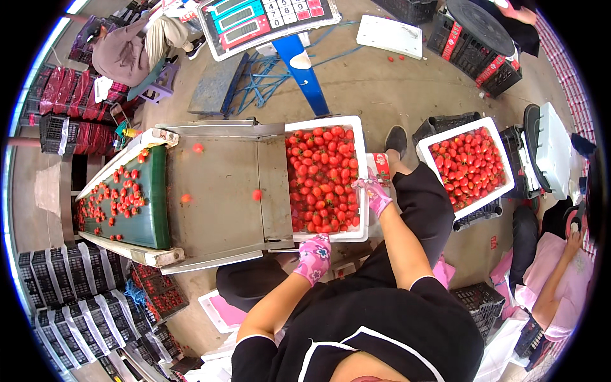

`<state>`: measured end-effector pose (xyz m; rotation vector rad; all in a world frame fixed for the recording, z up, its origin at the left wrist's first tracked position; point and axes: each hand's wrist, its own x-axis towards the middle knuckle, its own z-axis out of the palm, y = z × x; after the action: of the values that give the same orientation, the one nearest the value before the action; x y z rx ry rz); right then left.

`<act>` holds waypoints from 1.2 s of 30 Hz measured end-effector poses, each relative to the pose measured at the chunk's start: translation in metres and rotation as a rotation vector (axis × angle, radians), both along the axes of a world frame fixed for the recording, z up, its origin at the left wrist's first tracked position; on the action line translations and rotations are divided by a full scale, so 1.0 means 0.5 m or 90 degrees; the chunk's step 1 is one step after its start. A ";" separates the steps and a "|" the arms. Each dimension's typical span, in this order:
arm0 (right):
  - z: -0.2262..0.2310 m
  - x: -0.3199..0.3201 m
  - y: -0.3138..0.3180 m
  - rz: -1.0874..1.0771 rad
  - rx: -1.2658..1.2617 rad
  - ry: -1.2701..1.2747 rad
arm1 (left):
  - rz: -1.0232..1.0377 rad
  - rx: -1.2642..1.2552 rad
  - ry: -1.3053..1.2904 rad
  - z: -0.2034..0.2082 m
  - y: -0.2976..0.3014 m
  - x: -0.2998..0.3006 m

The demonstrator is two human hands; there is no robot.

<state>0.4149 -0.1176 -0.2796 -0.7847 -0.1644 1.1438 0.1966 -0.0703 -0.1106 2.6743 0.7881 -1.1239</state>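
Observation:
A white foam box (364, 219) filled with small red tomatoes (323, 169) stands under the lip of a metal chute (219, 184). My left hand (313, 258), in a pink flowered glove, is closed over the box's near rim, its fingertips beside the tomatoes. On the right rim, my right hand (375, 193), gloved alike, grips with its fingers curled over the edge. Three loose tomatoes are on the chute, slightly blurred. More tomatoes lie spread on the green conveyor belt (156, 207) to the left.
A second foam box of tomatoes (471, 167) stands on a black crate at right. A scale with a keypad (273, 22) rises on a blue post (305, 79) beyond the chute. Stacked crates (70, 277) fill the lower left. Other people sit at the far left and right.

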 end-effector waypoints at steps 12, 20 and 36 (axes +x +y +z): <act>-0.016 0.006 -0.019 0.038 0.008 0.007 | 0.129 -0.161 -0.348 0.227 0.020 -0.037; 0.024 0.035 -0.041 -0.010 -0.189 -0.054 | 0.395 -0.077 -0.595 0.298 0.097 -0.127; 0.245 -0.036 0.240 0.057 -0.302 -1.134 | 0.299 0.026 -0.673 0.238 0.092 -0.143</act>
<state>0.3969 0.0022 -0.1571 -2.0534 -1.4292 0.2253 0.1252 -0.0243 0.0084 2.3725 1.0581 0.4102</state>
